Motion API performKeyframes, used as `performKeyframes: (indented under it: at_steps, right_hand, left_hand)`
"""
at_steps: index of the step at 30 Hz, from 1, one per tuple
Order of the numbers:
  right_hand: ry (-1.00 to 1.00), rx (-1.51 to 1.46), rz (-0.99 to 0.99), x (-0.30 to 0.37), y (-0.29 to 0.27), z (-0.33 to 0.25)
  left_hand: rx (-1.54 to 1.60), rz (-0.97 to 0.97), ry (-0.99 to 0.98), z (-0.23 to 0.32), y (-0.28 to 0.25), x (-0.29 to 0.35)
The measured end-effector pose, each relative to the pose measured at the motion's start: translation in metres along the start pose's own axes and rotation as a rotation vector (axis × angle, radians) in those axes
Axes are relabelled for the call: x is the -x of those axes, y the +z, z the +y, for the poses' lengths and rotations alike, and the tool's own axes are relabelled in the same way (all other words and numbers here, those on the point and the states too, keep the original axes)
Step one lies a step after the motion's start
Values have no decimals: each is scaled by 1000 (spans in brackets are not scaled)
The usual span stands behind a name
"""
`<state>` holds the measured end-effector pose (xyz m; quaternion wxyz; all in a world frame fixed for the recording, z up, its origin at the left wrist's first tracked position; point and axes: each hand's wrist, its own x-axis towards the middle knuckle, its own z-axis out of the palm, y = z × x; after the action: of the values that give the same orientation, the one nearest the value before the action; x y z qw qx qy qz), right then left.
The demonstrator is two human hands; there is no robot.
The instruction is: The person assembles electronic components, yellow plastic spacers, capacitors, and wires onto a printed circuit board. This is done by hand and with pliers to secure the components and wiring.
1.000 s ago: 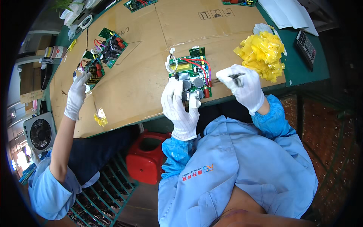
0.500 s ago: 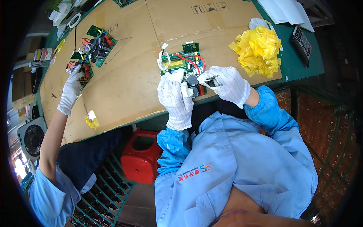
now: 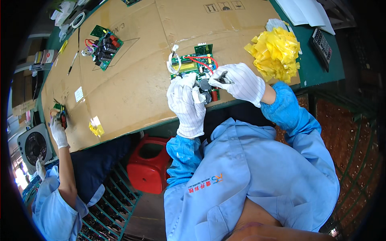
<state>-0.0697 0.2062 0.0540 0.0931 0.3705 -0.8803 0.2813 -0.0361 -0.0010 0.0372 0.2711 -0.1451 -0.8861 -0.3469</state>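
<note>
A green circuit board [image 3: 189, 60] with red wires, a white looped cable and large round capacitors [image 3: 205, 84] lies at the table's near edge. My left hand [image 3: 186, 102], in a striped white glove, grips its near left side, fingers bent against the parts. Over the right side of the board is my gloved right hand [image 3: 241, 83], its thumb and forefinger closed beside the capacitors. Something dark shows between those fingers, perhaps a small tool; its kind cannot be made out. My left fingers hide part of the board.
A heap of yellow tape pieces [image 3: 275, 54] stands right of the board, with a calculator [image 3: 320, 46] beyond. Another circuit board [image 3: 105, 50] lies at the left. A co-worker's gloved hand [image 3: 59, 132] holds a board at the left table edge. A red stool [image 3: 146, 172] stands below.
My right hand has risen slightly off the capacitors; my left stays put. The co-worker's hand has pulled a board from beside the other one toward the left table edge.
</note>
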Motion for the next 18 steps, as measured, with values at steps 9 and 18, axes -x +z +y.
performKeyframes:
  at_steps: [9,18]
  right_hand:
    - [38,-95,40,-2,-11,-7]
    - [67,-125,-47,1,-10,-2]
  left_hand:
    - [7,-16,-10,-1,0,1]
    - [6,-15,-16,1,1,1]
